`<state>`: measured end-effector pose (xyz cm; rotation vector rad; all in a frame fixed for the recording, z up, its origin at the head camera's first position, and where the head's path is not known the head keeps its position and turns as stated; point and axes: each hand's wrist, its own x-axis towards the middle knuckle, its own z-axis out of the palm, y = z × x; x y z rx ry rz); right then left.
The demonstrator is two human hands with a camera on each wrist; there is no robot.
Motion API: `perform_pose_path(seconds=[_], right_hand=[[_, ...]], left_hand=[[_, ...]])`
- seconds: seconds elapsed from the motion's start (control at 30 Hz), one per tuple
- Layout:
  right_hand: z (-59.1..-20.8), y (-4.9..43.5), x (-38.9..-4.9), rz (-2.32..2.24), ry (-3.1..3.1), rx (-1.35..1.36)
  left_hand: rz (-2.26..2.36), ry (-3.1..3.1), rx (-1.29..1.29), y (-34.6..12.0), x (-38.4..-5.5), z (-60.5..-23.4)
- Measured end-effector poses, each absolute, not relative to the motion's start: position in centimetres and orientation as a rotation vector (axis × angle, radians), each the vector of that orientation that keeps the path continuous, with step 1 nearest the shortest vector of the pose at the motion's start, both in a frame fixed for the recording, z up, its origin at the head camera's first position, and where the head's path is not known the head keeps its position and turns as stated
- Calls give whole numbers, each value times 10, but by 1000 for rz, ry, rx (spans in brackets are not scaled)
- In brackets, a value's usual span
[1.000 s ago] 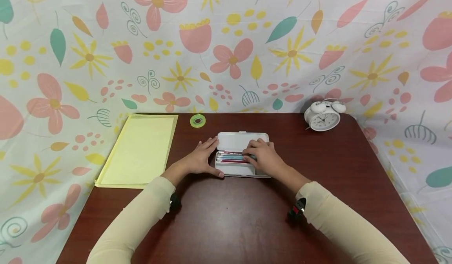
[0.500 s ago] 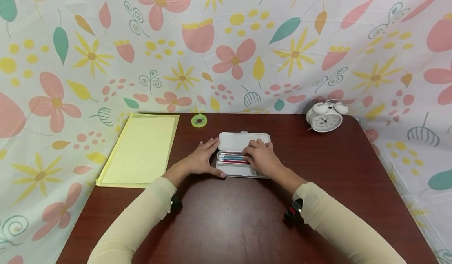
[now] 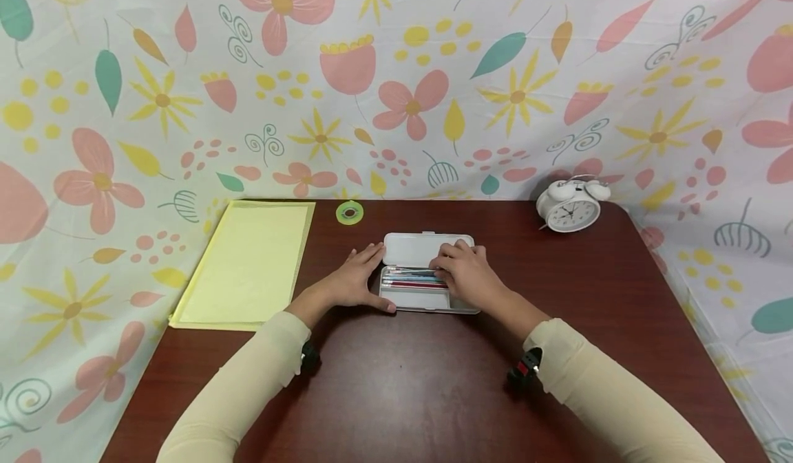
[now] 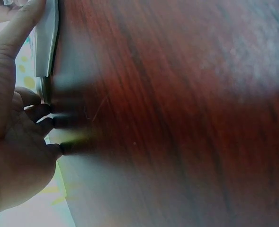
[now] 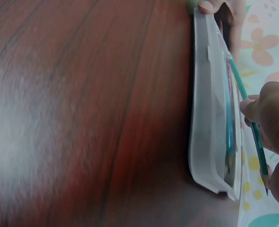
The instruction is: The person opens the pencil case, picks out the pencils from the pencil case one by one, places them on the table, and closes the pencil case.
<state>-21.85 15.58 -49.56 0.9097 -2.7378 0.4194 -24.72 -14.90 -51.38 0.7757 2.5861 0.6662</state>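
A white pencil case (image 3: 414, 300) lies with its lid (image 3: 411, 249) folded back. Several pencils (image 3: 411, 285) lie along its rear compartment, their white ends toward the left. My right hand (image 3: 469, 277) is over the case's right part, pinching a teal pencil (image 5: 258, 142) between thumb and fingers; in the right wrist view it slants, dark point outward, above the other pencils. My left hand (image 3: 350, 281) stays spread at the case's left end, its thumb along the front corner and its fingertips beside the lid. The left wrist view has that thumb against the case wall (image 4: 45, 52).
A yellow zip folder (image 3: 244, 263) lies on the brown table (image 3: 396, 394) at the left. Behind the case is a small green tape roll (image 3: 350, 212). A white alarm clock (image 3: 568, 205) stands at the back right, before a flowered cloth (image 3: 409, 50).
My right hand, earlier dipped among the pencils, has moved slightly right and up, and a pencil at the back of the row has shifted with it. My left hand holds its place.
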Motion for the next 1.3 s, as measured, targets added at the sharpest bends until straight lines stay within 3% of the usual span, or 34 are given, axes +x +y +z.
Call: perform_pose_path(seconds=[0.33,0.93,1.3], right_hand=[[-489,198,-218,417,-2831,801],[-499,328,-218,496,-2864,541],[-508,341,-220,596,-2941,471]], left_hand=[[660,2587,769,-147,-244,-510],[753,2532,762,-149,-246,-518],[717,2546,749,-147,-244,-514]])
